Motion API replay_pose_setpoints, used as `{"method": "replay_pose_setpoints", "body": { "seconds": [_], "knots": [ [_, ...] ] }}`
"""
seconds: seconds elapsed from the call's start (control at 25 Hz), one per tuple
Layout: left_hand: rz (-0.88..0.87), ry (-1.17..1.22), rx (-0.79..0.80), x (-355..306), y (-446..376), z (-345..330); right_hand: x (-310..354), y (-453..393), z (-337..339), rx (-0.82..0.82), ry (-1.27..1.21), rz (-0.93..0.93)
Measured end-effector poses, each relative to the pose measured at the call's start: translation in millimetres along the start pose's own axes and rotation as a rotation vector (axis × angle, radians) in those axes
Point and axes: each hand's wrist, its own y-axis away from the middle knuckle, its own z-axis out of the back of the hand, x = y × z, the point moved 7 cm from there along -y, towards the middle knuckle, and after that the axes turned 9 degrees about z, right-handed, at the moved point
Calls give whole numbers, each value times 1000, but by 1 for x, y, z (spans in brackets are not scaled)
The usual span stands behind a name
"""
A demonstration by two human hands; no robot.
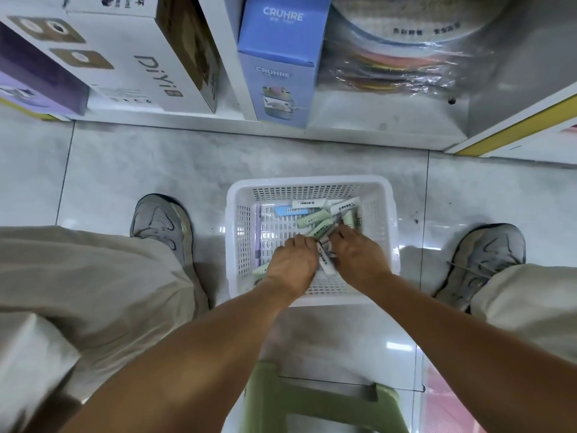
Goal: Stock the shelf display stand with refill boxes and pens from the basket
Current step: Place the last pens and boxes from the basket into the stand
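A white plastic basket (240,195) stands on the floor between my feet. Inside lie several slim refill boxes (313,218), green, white and one blue (288,210), plus a purple pen pack (258,232) along its left wall. Both hands reach down into the basket. My left hand (292,264) curls its fingers over boxes at the basket's middle. My right hand (359,254) grips green boxes just right of it. A white box (326,260) shows between the two hands. What lies under the palms is hidden.
A white bottom shelf (374,117) runs along the far side with a blue CRUHRE box (281,73), a white DiYi box (140,57) and wrapped plates (390,67). My shoes (162,226) flank the basket. A green stool (312,401) sits under me.
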Motion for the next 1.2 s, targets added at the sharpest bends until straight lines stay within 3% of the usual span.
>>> {"method": "replay_pose_setpoints", "body": {
  "seconds": [0.24, 0.4, 0.48, 0.64, 0.88, 1.2],
  "knots": [
    [15, 185, 103, 25, -12, 7, -10, -3, 16, -243, -330, -96],
    [335, 504, 218, 45, -20, 14, -19, 2, 33, -414, -476, -218],
    [448, 553, 187, 53, -14, 19, -21, 1, 33, -361, -476, -281],
    [511, 390, -11, 64, 7, 30, -14, -6, 33, -274, -416, -317],
    [614, 410, -10, 69, 5, 25, -16, -4, 22, -267, -361, -456],
    [419, 339, 49, 53, -12, 14, -18, 4, 6, -287, -645, -532]
  ]
}}
